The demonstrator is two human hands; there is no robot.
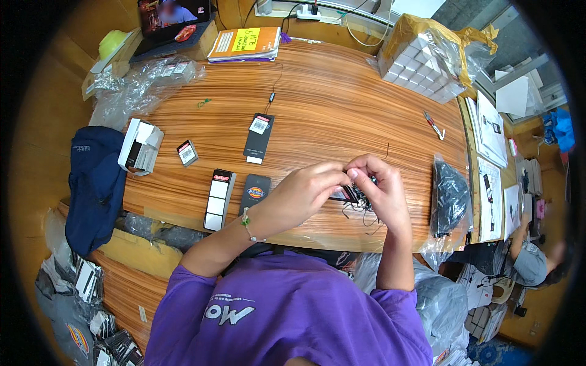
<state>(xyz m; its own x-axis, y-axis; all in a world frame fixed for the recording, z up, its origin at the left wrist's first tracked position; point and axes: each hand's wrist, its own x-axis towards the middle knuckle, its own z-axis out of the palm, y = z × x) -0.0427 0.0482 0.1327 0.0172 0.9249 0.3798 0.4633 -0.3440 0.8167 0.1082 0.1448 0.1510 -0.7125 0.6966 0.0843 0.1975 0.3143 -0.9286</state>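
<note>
My left hand (pixel 305 190) and my right hand (pixel 383 190) meet over the front of the table, fingertips pinched close together. What they grip is too small and covered to make out. A dark tag (pixel 345 194) shows partly beneath them, beside a small heap of black strings (pixel 364 204). One thin black string (pixel 387 150) sticks up behind my right hand. Left of my left hand lie a dark hang tag (pixel 254 190) with a round logo and a stack of black tags with white labels (pixel 218 200). Farther back is a long dark tag (pixel 259 141) with a string attached.
A small stack of labels (pixel 187 152) and an open white box (pixel 141 147) are at left. Red-handled snips (pixel 434 125) and a plastic bag of black strings (pixel 450 196) lie at right. White boxes in plastic (pixel 418 67) stand at back right. Another person (pixel 530 263) is at far right.
</note>
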